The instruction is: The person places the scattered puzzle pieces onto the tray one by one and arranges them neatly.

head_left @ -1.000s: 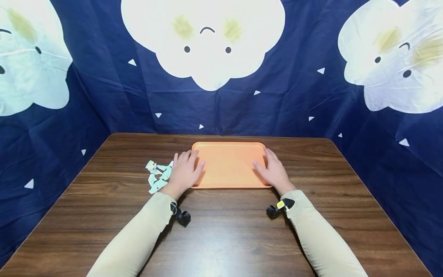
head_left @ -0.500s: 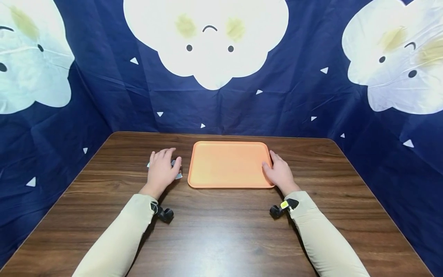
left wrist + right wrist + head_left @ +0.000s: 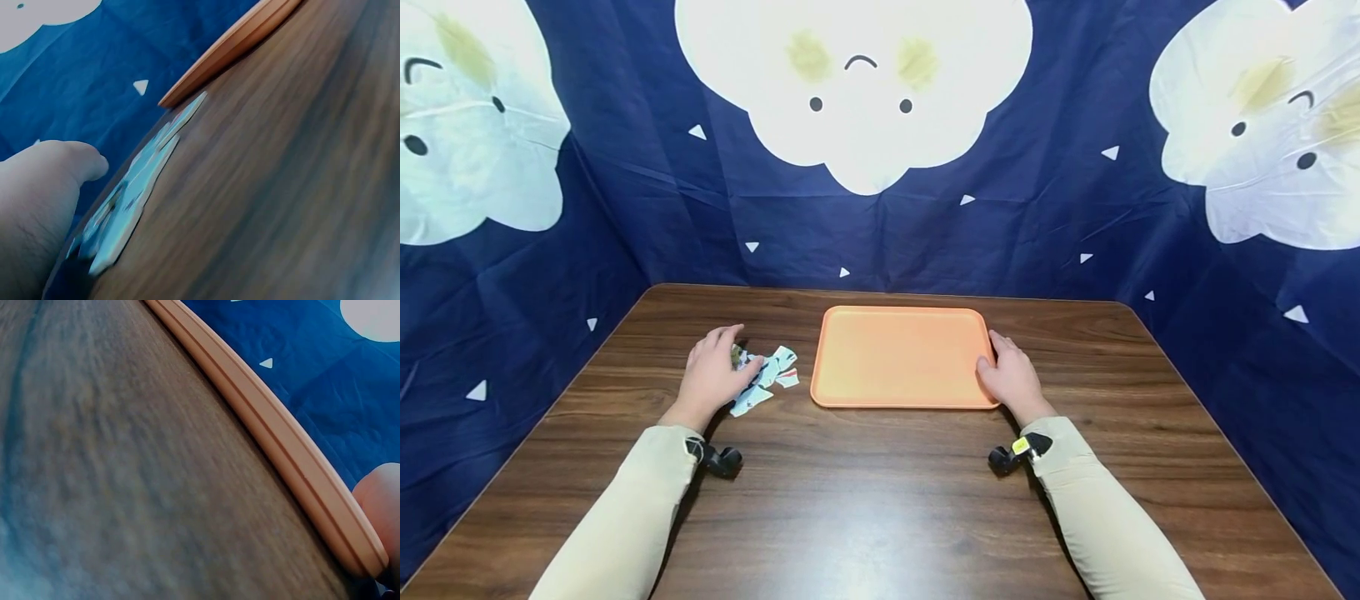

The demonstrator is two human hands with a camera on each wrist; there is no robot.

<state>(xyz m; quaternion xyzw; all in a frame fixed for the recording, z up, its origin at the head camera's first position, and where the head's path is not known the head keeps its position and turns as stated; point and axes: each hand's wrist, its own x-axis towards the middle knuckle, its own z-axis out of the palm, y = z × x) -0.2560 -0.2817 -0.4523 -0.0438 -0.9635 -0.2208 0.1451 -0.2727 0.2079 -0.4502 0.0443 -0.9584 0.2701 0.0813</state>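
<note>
Several flat light-blue printed pieces (image 3: 762, 379) with irregular, angular outlines lie in a loose cluster on the wooden table, left of a shallow orange tray (image 3: 902, 358). My left hand (image 3: 711, 371) is at the cluster's left side, fingers extended and thumb over some pieces, hiding part of them. In the left wrist view its thumb (image 3: 56, 169) is apart from the light-blue pieces (image 3: 134, 194). At the tray's right end is my right hand (image 3: 1013, 379), its thumb over the rim and its fingers along the outer side. The right wrist view shows the thumb (image 3: 381, 497) beside the tray's rim (image 3: 281, 444).
The brown wooden table (image 3: 865, 500) ends at a dark blue curtain (image 3: 895, 242) with clouds and white triangles. Both forearms wear beige sleeves (image 3: 617, 508), with a small black camera (image 3: 724, 462) strapped at each wrist. A strip of table separates the pieces from the tray.
My left hand has left the tray's left edge and moved left across the pieces, uncovering those on the right side. My right hand has drawn slightly outward at the tray's right edge.
</note>
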